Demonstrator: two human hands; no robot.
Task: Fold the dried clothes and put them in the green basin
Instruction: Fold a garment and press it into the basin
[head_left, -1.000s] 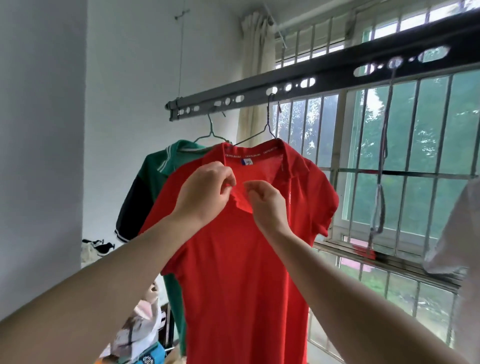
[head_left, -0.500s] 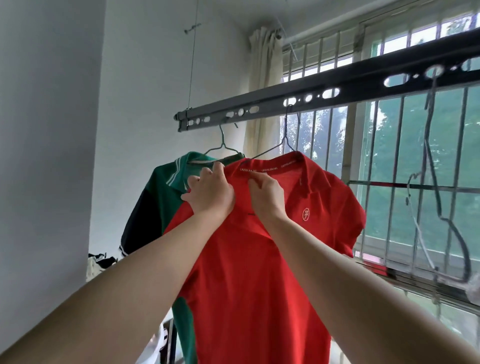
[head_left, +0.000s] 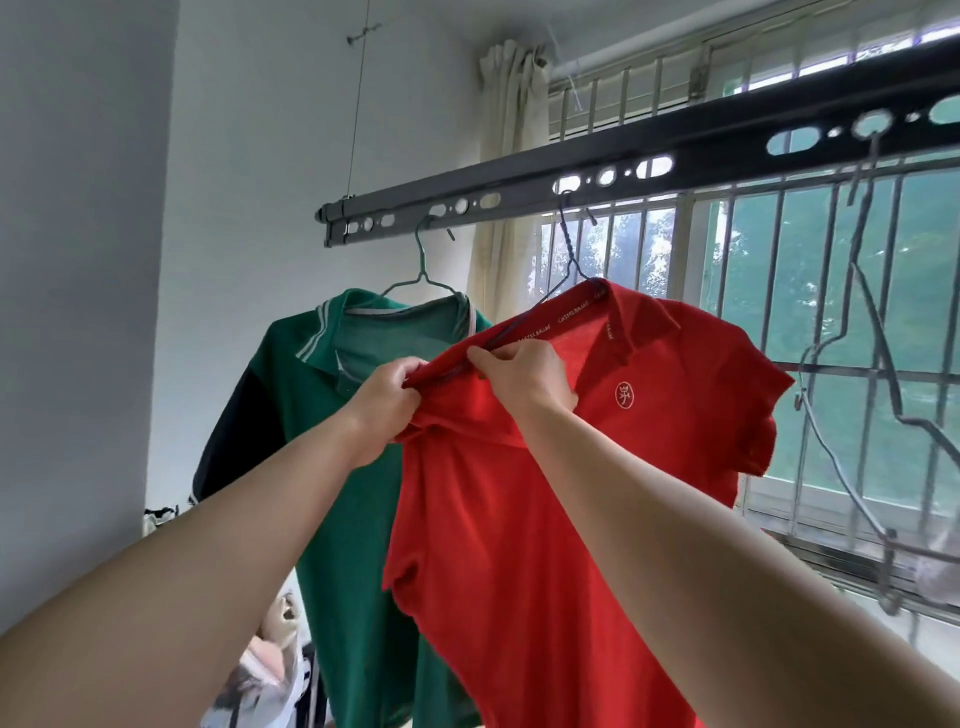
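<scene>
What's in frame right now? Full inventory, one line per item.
red polo shirt: 1, red, centre, on a hanger hooked to the rail
green polo shirt: 1, green with a dark sleeve, behind and left of the red one, hanging
drying rail: 1, dark grey, overhead across the window
wire hangers: 2 carrying shirts, thin metal, hooked in rail holes
empty hangers: count unclear, grey, rail's right end
curtain: 1, cream, bunched in the corner
barred window: 1, white bars, right
heap of cloth or bags: 1, mixed colours, bottom left
left grip: 1, bare hand, grips the red polo shirt's shoulder
right grip: 1, bare hand, pinches its collar edge
</scene>
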